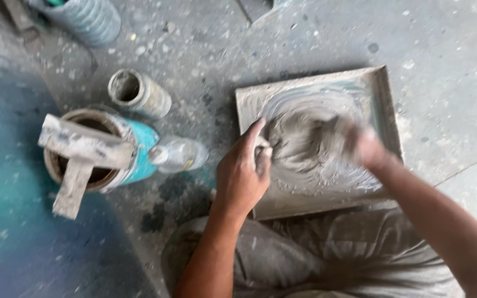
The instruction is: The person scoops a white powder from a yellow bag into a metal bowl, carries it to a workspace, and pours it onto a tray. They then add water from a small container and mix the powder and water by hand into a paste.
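Note:
A square grey tray (385, 96) lies on the concrete floor with a mound of wet grey mortar (305, 140) in its middle. My left hand (244, 171) rests at the mound's left edge, fingers curled into the paste. My right hand (362, 146) is blurred and smeared grey, pressed into the right side of the mound. Whether either hand encloses a lump is hard to tell.
A teal bucket (139, 149) stands at the left with a mortar-caked trowel (81, 157) across its rim. A clear plastic bottle (180, 154) lies beside it. A small grey can (139, 92) and a ribbed blue container (86, 19) are farther back. My knees in grey trousers (316, 254) are below.

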